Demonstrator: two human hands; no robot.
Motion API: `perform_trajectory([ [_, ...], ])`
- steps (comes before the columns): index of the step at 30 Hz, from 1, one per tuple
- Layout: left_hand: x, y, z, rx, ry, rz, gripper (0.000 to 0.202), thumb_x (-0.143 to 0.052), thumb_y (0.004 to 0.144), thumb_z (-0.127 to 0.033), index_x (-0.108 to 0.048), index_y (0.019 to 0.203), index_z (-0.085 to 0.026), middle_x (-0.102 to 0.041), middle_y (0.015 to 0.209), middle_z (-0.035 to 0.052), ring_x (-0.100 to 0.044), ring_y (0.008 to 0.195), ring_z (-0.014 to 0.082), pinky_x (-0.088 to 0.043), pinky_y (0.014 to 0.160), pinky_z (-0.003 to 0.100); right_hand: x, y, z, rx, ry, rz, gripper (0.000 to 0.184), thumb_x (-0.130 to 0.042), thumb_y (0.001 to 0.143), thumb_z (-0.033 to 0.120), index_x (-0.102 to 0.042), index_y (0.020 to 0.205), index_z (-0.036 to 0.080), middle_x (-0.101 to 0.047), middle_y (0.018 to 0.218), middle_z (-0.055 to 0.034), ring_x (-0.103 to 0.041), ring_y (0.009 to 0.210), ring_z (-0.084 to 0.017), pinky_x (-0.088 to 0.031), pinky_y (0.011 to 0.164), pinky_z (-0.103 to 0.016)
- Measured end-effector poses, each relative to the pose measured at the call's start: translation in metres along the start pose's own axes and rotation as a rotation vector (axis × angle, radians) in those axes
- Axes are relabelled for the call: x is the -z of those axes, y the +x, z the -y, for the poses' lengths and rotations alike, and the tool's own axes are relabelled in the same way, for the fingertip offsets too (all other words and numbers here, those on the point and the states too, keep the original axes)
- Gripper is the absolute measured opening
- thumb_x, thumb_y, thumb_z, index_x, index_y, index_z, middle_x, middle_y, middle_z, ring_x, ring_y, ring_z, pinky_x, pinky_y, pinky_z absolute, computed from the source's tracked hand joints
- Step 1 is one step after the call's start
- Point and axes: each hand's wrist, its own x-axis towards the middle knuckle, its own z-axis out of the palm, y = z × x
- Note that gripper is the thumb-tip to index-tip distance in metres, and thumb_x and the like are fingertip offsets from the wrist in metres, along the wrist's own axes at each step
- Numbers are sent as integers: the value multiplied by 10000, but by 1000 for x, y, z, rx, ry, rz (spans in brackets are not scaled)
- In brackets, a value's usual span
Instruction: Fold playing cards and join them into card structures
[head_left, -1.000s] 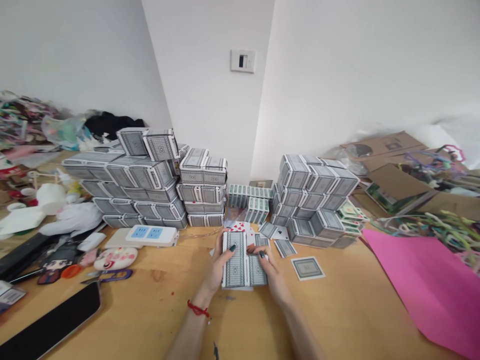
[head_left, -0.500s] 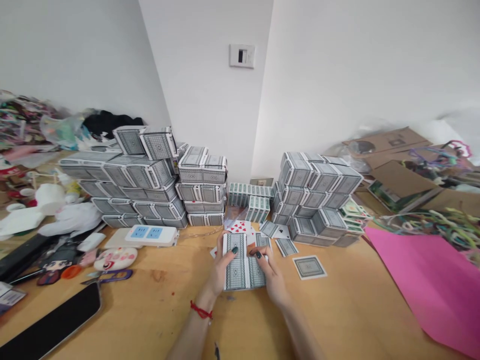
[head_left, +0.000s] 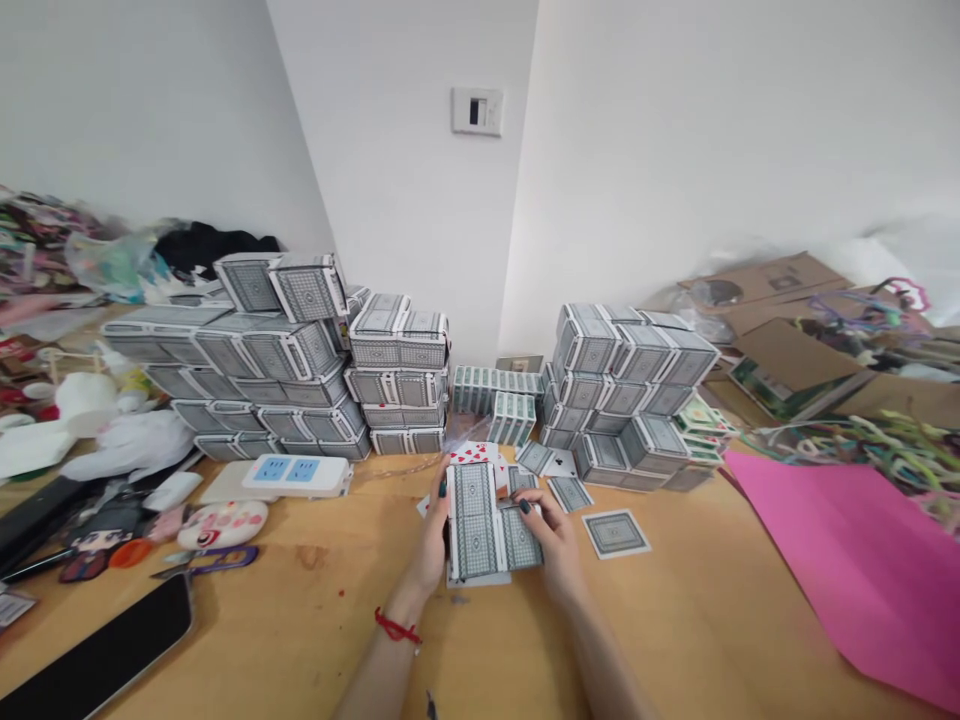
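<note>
An L-shaped block of folded playing cards (head_left: 472,520) with grey patterned backs is between my hands, low over the table. My left hand (head_left: 430,545) is closed along its left side, thumb at the edge. On the right, my right hand (head_left: 556,538) grips the shorter part, fingertips at the notch near the top. Whether a loose card is pinched there I cannot make out. Beneath the block, part of a card (head_left: 487,579) shows. Behind it lie face-up red cards (head_left: 474,453), and a face-down card (head_left: 617,534) is to the right.
Stacked card blocks stand at the left (head_left: 300,365), in the middle (head_left: 401,385) and at the right (head_left: 622,390). A power strip (head_left: 300,472), scissor-like snips (head_left: 217,560) and a phone (head_left: 105,650) are on the left. Pink paper (head_left: 840,570) covers the right side.
My left thumb has moved from the block's top face to its left edge. The block has tilted slightly, and a card now shows under its near edge.
</note>
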Motion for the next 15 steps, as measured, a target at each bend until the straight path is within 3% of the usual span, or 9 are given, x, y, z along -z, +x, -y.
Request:
perform_trajectory([
  [7,-4,-7,-15,153,36,110,446,-628,639,-241,-536,1073,-194,-619,1024,61,-546,967,241,-417,832,353,4,1,-1,89,83,-67,190,-584,698,334,-526,837,219,-555,917,-32,-488,914,-207,-351,801,-312],
  [12,-8,-7,-21,42,-21,50,510,-655,574,-183,-524,1066,-214,-621,1007,51,-567,910,230,-449,779,340,3,3,-8,38,103,-151,363,-607,678,347,-493,1006,241,-519,1057,-49,-443,1026,-220,-323,880,-349],
  [15,-6,-6,-21,17,-74,24,498,-655,531,-172,-553,1016,-206,-635,962,52,-581,862,233,-455,760,353,3,5,-17,-57,171,-116,421,-572,697,398,-477,1084,262,-497,1153,-42,-424,1074,-222,-326,890,-364],
])
